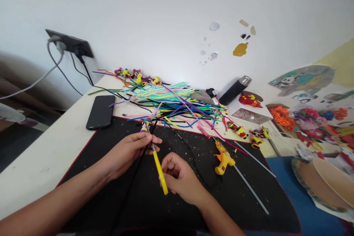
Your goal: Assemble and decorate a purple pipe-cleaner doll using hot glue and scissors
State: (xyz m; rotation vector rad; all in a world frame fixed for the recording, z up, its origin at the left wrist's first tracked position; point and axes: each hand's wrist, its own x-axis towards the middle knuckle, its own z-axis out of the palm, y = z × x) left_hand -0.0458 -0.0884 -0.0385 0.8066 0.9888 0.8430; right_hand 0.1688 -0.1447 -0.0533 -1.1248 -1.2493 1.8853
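Note:
My left hand (131, 151) is closed, with its fingertips round a small pipe-cleaner doll (145, 124) in white, purple, yellow and blue. My right hand (181, 177) is closed on the yellow handle of a pair of scissors (159, 173), seen edge-on. Their metal blades point up and away, with the tips against the doll near my left fingertips. Exactly what lies between the blades is too small to make out. Both hands are over a black mat (166, 214) strewn with tiny clippings.
A heap of coloured pipe cleaners (166, 96) lies behind the mat. At right are a yellow glue gun (224, 158) with a glue stick, finished dolls (256, 138) and a dark flask (235, 90) lying tilted. A black phone (101, 112) rests at left. Cables run from a wall socket (70, 44).

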